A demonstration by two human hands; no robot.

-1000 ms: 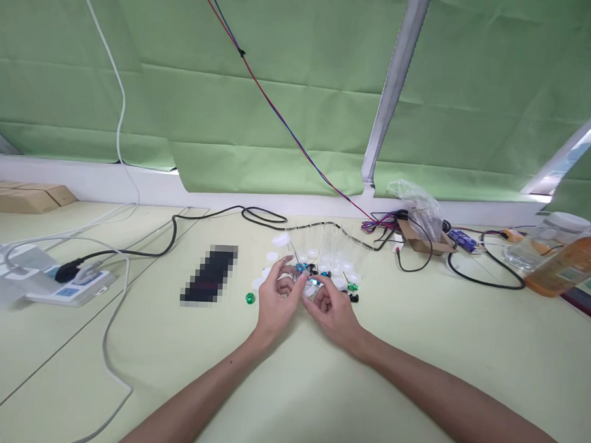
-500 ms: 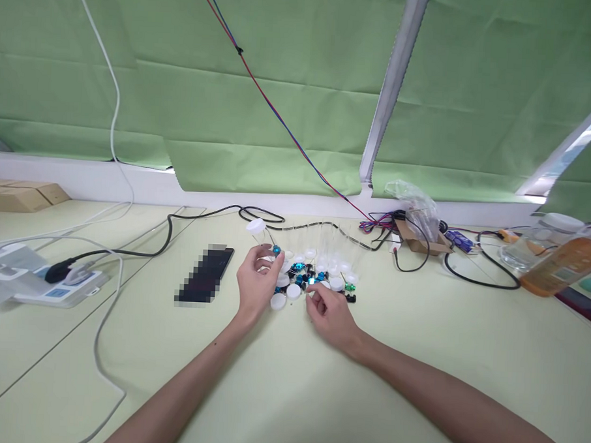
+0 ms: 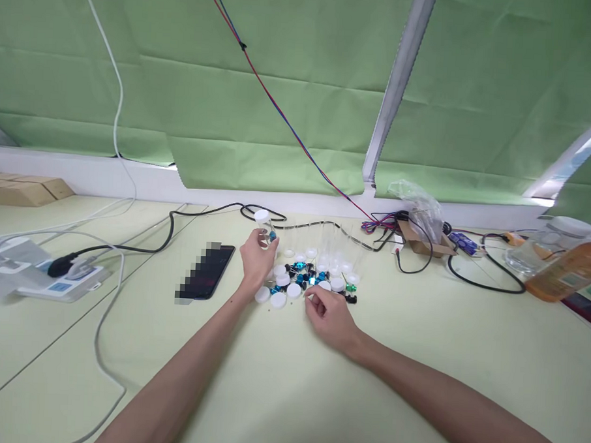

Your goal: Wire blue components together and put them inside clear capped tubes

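left hand (image 3: 258, 258), just left of centre, pinches a clear white-capped container (image 3: 262, 217), a blue piece (image 3: 272, 236) by its fingertips; right hand (image 3: 331, 316) curls right of centre, can't tell if it's gripping anything! one container's in hand; white caps (image 3: 278, 300) and blue parts (image 3: 299, 265) lie unheld mid-frame.

Bare arms (image 3: 171, 366) angle inward — left hand (image 3: 257, 259) farther out, fingers curved — right hand (image 3: 330, 316) nearer, fingers curled.
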